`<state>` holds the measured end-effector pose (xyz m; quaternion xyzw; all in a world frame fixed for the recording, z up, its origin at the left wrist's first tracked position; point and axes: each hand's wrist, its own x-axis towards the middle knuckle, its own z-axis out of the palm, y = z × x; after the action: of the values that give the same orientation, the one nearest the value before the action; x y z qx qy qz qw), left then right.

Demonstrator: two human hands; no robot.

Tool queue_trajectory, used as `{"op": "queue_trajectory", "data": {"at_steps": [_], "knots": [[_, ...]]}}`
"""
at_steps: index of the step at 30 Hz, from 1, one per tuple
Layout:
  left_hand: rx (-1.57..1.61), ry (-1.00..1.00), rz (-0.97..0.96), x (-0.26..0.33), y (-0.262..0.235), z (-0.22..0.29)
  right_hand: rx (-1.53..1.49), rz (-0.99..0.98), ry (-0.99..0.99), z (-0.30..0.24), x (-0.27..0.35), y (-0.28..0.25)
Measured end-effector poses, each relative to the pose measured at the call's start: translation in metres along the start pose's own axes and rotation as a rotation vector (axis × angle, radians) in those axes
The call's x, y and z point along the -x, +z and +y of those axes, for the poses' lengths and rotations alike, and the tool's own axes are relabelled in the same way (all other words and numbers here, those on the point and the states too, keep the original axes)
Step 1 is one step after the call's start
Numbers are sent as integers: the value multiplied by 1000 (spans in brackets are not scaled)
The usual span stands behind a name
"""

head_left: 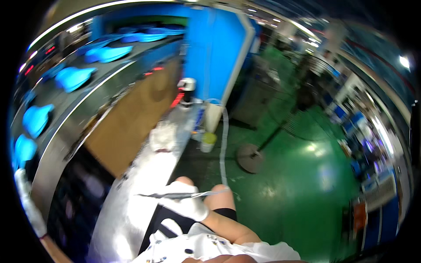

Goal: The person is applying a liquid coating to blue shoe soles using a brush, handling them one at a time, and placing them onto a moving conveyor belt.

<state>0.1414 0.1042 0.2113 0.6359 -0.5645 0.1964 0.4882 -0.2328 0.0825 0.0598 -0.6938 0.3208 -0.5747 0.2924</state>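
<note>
My right hand (187,202), in a white glove, is closed around a slim pen-like tool (164,195) with a dark body and a thin pointed tip. The tip points left over a brightly lit metal ledge (127,210). At the far left edge my left hand (30,204), also white-gloved, reaches up beside a conveyor. Just above its fingertips lies a bright blue curved piece (25,149). Blur and the picture's rim hide whether the fingers touch it. More such pieces, among them a blue one (74,79), lie spaced along the grey belt (98,72).
A pale cord (224,144) hangs from a blue cabinet (215,48) to near my knee. A crumpled white cloth or glove (163,136) lies on the ledge. A yellow-green-lidded tub (208,141) stands beyond it. A stand fan's round base (250,158) rests on the green floor (298,188).
</note>
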Motion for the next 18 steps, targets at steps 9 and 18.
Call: {"op": "queue_trajectory", "data": {"at_steps": [9,18], "knots": [[-33,89,-132,-28,11,21,-141,149,301,2,9,-2],[-98,473,76,-9,31,25,-108,140,291,-6,6,10]]}}
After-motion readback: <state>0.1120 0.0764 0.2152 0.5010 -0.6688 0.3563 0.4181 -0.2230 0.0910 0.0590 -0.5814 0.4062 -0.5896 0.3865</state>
